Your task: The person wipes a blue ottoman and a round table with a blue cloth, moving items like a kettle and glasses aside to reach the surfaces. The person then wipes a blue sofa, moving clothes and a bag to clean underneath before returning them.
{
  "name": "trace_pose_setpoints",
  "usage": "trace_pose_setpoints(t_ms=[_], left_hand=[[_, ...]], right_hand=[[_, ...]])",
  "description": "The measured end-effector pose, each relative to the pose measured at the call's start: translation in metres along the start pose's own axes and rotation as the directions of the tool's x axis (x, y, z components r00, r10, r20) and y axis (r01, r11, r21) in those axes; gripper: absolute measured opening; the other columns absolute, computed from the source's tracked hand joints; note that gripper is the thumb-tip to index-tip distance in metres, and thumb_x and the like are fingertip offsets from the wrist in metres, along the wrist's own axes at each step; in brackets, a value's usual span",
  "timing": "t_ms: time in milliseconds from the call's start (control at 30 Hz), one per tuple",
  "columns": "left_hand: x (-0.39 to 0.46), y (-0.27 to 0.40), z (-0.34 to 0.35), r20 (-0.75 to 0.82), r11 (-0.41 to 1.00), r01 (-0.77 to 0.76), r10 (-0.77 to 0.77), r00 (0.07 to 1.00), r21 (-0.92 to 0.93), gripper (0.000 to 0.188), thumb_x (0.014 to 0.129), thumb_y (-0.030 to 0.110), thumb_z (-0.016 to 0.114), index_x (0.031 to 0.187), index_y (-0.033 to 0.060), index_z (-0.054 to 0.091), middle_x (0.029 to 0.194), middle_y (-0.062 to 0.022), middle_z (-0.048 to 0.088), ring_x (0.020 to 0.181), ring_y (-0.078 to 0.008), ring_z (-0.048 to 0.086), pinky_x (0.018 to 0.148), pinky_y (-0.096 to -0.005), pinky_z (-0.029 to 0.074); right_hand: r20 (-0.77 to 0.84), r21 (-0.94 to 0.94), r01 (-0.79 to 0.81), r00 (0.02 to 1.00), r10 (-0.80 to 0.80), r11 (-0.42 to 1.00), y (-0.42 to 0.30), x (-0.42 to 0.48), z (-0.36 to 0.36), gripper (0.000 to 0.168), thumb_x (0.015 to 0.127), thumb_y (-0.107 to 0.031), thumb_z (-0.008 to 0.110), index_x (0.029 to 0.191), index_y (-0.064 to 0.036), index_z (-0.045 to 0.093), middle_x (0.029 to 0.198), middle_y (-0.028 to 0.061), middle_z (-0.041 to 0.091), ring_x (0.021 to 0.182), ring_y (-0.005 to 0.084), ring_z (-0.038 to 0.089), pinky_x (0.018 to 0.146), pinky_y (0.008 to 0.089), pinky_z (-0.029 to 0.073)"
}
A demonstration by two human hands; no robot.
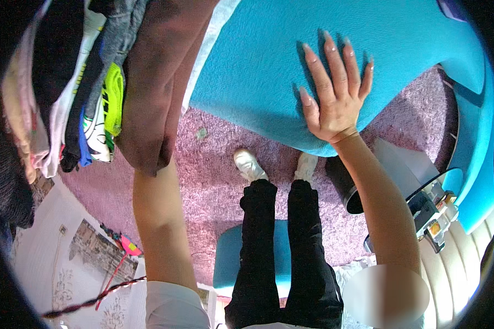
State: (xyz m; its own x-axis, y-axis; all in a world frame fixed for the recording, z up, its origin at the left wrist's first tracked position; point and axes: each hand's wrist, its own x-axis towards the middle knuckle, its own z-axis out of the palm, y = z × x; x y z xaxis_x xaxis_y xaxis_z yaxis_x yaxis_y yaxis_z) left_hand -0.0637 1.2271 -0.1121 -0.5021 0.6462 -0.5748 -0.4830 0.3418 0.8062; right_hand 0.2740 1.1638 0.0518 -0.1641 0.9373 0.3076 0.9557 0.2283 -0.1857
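Observation:
My right hand [339, 96] rests palm down on a teal fabric surface [247, 70], fingers spread and holding nothing. This surface looks like a padded seat or covered furniture with a rounded near edge. Brown cloth [160, 90] covers my left hand completely; only the bare forearm comes out below its lower edge. Whether that hand grips the cloth is hidden. A pale cloth edge [206, 49] runs between the brown cloth and the teal surface. Close by on the left is a row of garments, among them a neon yellow one [114, 98] and a grey one [121, 37].
Mauve carpet [214, 164] lies under my feet. A black cylindrical bin [348, 187] and a glass-topped table [436, 214] with small items stand on the right, before a cream padded panel [448, 271]. A pink dustpan [129, 245] is at lower left, near a braided cord [94, 298].

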Motion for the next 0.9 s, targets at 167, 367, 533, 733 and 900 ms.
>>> trace_pose_setpoints(t_ms=[167,367,533,733,900], left_hand=[[-0.031,-0.053,0.018,0.046,0.995,0.08,-0.077,0.996,-0.067,0.059,0.09,0.044,0.05,0.137,0.0109,0.035,0.124,-0.0063,0.051,0.104,-0.0214,0.054,0.088,-0.0365,0.046],[-0.212,-0.166,0.038,0.219,0.905,0.418,-0.394,0.893,-0.075,0.066,0.088,0.04,0.056,0.139,0.007,0.031,0.128,-0.0068,0.047,0.11,-0.0224,0.05,0.091,-0.037,0.044],[-0.311,-0.177,0.066,0.296,0.795,0.536,-0.458,0.838,-0.285,0.048,0.094,0.036,0.05,0.133,0.0102,0.038,0.128,-0.0027,0.049,0.115,-0.0171,0.047,0.096,-0.0343,0.039],[-0.213,-0.038,0.066,0.092,0.993,-0.106,0.111,0.99,-0.061,0.069,0.096,0.055,0.032,0.136,-0.0011,0.033,0.133,-0.0142,0.044,0.117,-0.023,0.043,0.1,-0.0355,0.032],[-0.277,-0.043,0.09,-0.078,0.976,-0.105,0.121,0.99,0.189,0.056,0.099,0.045,0.034,0.128,-0.003,0.04,0.122,-0.0151,0.052,0.108,-0.0244,0.049,0.095,-0.0324,0.036]], right_hand=[[-0.036,-0.001,0.006,0.999,-0.006,1.0,0.007,-0.007,0.009,0.049,0.086,-0.045,0.046,0.132,-0.031,0.049,0.142,0.0005,0.04,0.133,0.0241,0.032,0.108,0.0524,0.009],[-0.061,0.027,0.003,0.998,-0.002,1.0,0.004,-0.003,0.008,0.049,0.084,-0.044,0.049,0.132,-0.032,0.049,0.141,-0.0009,0.041,0.132,0.0225,0.033,0.108,0.051,0.01],[0.044,-0.021,0.061,0.997,-0.06,0.998,0.0,-0.004,-0.012,0.049,0.087,-0.036,0.045,0.131,-0.016,0.049,0.138,0.011,0.042,0.129,0.0325,0.035,0.108,0.054,0.016],[0.04,0.018,0.069,0.997,-0.07,0.997,0.001,-0.001,-0.025,0.05,0.084,-0.032,0.046,0.13,-0.012,0.05,0.136,0.0145,0.044,0.127,0.0363,0.037,0.106,0.0564,0.02],[0.029,0.063,0.078,0.996,-0.08,0.995,0.004,-0.006,-0.025,0.051,0.084,-0.034,0.046,0.13,-0.012,0.049,0.135,0.0146,0.043,0.127,0.0365,0.037,0.106,0.0562,0.02]])
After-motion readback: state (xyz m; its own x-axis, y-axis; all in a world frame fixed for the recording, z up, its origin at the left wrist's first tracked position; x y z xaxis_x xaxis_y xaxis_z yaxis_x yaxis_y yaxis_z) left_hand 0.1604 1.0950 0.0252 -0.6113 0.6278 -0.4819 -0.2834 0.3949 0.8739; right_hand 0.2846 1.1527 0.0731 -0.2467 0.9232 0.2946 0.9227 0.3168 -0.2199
